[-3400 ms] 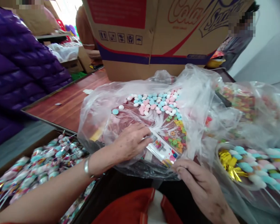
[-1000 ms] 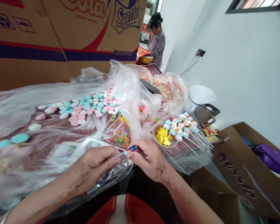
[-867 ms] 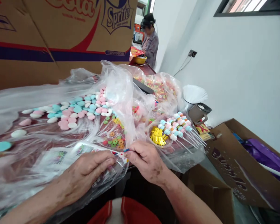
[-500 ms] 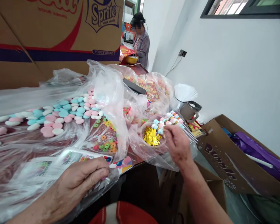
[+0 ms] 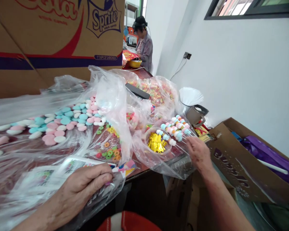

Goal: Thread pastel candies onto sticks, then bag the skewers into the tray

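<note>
Close beside some gold foil strips (image 5: 156,143), marshmallow skewers (image 5: 175,131) lie on clear plastic (image 5: 174,171) over the table (image 5: 142,167). At their stick ends is the right hand (image 5: 197,151); whether its grip is closed on one, I cannot tell. The left hand (image 5: 86,180) has its grip closed on a printed packet (image 5: 126,167) near the table edge. Farther back spread pastel candies (image 5: 65,120), with a large carton (image 5: 57,33) behind.

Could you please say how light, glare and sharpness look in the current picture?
Head view: highlights glint on the gold foil strips; plastic sheeting looks milky; print on the white packets is hazy; marshmallow skewers look fairly crisp; below the table it is nearly black; candies near the left edge seem stretched.
</note>
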### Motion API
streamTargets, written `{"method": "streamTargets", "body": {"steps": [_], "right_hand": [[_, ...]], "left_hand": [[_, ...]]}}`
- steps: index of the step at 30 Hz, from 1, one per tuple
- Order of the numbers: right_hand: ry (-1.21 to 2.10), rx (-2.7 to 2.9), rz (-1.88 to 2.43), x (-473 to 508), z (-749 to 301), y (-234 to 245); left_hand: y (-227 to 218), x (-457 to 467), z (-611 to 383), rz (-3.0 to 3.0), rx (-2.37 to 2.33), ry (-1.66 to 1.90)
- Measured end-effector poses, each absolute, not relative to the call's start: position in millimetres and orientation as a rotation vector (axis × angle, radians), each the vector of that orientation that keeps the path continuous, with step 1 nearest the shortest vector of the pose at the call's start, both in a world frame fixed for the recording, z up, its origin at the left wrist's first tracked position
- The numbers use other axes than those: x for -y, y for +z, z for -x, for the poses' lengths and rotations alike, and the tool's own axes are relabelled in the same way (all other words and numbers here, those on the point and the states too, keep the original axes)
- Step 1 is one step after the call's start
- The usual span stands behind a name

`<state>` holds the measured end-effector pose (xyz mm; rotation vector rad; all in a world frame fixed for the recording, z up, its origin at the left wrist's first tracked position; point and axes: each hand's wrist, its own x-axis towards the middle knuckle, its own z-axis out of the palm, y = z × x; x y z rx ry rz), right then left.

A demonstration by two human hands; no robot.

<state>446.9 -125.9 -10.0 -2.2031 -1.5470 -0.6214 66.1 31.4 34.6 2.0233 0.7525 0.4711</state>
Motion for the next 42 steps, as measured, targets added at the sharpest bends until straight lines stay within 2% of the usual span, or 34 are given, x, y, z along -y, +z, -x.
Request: {"method": "streamTargets", "body": {"steps": [5,10,15,26,42], "right_hand": [[-0.493,1.398,1.932,140,-441,13],[-0.294,1.671,1.657,136,-401,49],[-0.249,1.902,1.49,121,-377,69],[-0.407,2.086,1.362,106,-380,76],[-0.321,2.158,1.355,107,-383,70]], "left_hand": [[35,-37,-59,-1.992,-0.712,0.335],[35,-36,-57,-1.781,-0.732,0.307],[37,-34,-52,-1.656,-0.774,0.283],[40,-38,-52,-1.545,-0.722,0.215],[30,-41,-52,-1.368,-0.687,0.073]]}}
